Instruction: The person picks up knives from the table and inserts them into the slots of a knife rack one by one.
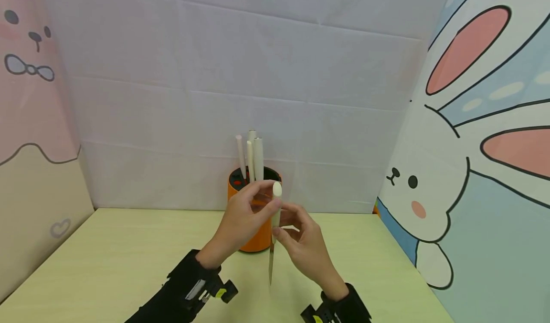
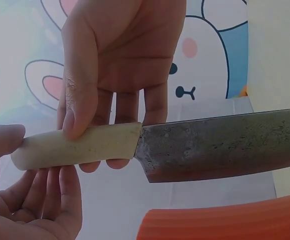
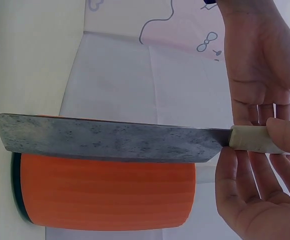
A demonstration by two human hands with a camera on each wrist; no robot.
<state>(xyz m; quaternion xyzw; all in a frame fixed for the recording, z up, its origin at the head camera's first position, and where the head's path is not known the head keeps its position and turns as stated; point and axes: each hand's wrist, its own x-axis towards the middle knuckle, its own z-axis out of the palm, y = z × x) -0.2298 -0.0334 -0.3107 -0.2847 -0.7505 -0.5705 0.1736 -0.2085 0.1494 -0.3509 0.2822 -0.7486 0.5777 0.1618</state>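
A kitchen knife (image 2: 75, 146) with a pale handle and a broad, dark-spotted steel blade (image 3: 110, 140) hangs point down in front of the orange knife block (image 1: 257, 242). My left hand (image 1: 240, 218) pinches the upper end of the handle between thumb and fingers. Lower down, close to the blade, my right hand (image 1: 306, 242) holds the same handle with its thumb and fingertips. In the right wrist view the blade overlaps the block's side. The head view shows the blade nearly edge-on, below both hands.
Several pale handles (image 1: 258, 158) stick up from the block's black top (image 1: 270, 174), right behind my hands. The pale yellow table (image 1: 150, 246) meets a white backdrop (image 1: 240, 65) at the back. Cartoon-printed panels (image 1: 485, 227) stand on both sides.
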